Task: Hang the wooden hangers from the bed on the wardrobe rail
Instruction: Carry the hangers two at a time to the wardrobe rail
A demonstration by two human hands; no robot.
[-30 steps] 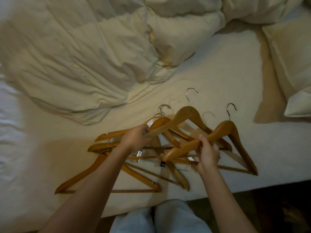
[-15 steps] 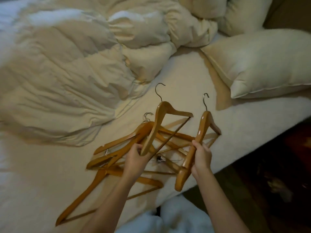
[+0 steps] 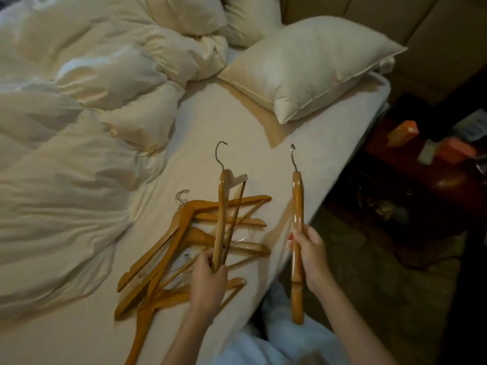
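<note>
Two wooden hangers are held up, one apiece: the left hanger (image 3: 221,214) in the left grip (image 3: 208,275) and the right hanger (image 3: 297,206) in the right grip (image 3: 308,248). Each shows one metal hook, two in all. The pile of hangers (image 3: 184,233) on the bed (image 3: 210,127) counts at least four; the overlap hides the exact number. There are two pillows, the near pillow (image 3: 303,69) and the far pillow (image 3: 247,25), and one duvet (image 3: 79,101). Off the bed are two orange boxes, the left orange box (image 3: 403,133) and the right orange box (image 3: 456,150).
</note>
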